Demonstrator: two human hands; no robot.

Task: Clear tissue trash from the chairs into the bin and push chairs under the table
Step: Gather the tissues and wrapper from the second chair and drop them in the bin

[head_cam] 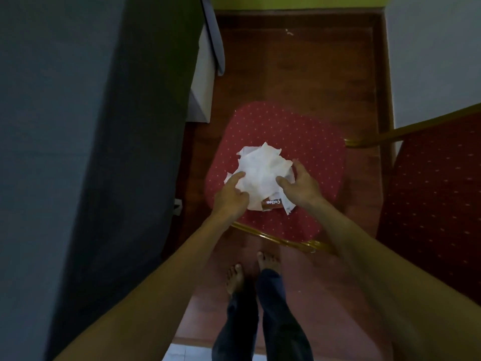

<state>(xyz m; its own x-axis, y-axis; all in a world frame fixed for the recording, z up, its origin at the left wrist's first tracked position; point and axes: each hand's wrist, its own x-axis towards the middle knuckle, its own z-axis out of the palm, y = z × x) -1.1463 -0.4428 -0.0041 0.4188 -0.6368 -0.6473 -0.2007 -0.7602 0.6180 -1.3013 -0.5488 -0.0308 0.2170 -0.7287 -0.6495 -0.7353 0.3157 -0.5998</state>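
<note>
Leftmost, a dark grey cloth-draped table [78,152] fills the frame's left side. Centre frame, the left hand [230,196] and right hand [302,185], both open with fingers spread, press either side of a crumpled white tissue pile [260,175] on a red dotted cushioned chair seat [307,131]. Another red chair [437,194] sits at right.

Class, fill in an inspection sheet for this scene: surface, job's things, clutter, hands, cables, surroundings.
Surface: red dotted chair seat, gold frame at its near edge.
Job's things: crumpled white tissue pile on the seat; a brown wrapper peeks out beneath it. No bin seen.
Clutter: small pale speck on the wood floor.
Hands: left hand and right hand open, flanking the pile, fingertips touching it.
Cables: nothing seen.
Surroundings: dark cloth-draped table on the left, second red chair on the right, white wall beyond.
</note>
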